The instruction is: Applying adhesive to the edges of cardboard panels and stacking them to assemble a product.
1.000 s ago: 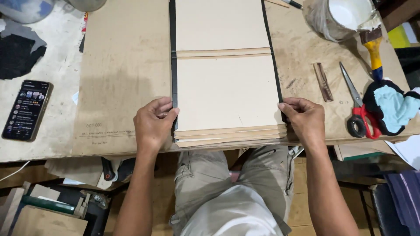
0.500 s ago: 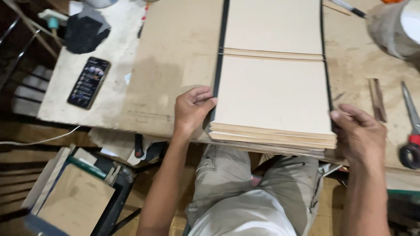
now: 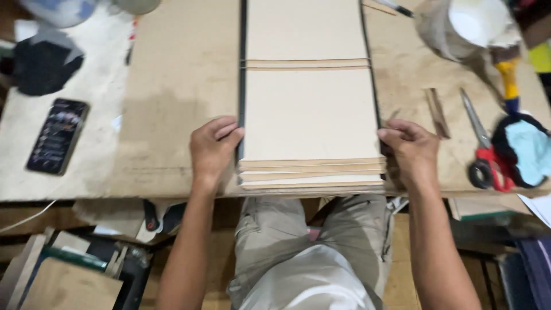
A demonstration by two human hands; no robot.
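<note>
At the far left of the counter (image 3: 172, 86), a dark smartphone (image 3: 57, 135) lies flat at about 9 o'clock from the left hand (image 3: 211, 149), well apart from it, with a crumpled black cloth (image 3: 45, 66) at 12 o'clock above the phone.

The left hand rests on the counter with its fingers curled against the left edge of the stack of tan boards (image 3: 310, 117); its grip is a loose press on that edge, not a full clasp. The stack sits at 3 o'clock from this hand, touching the fingertips, and its near end overhangs the counter's front edge above the person's lap. A dark strip runs along each long side of the stack.

The right hand (image 3: 410, 150) mirrors the left at the stack's right edge, fingers bent and pressed against it, the stack at its 9 o'clock.

At 2 o'clock from the right hand lies a small wooden stick (image 3: 436, 112); beyond it, at 3 o'clock, red-handled scissors (image 3: 485, 152), then a blue and black cloth (image 3: 525, 149). A white bucket (image 3: 473, 26) stands at 1 o'clock.
</note>
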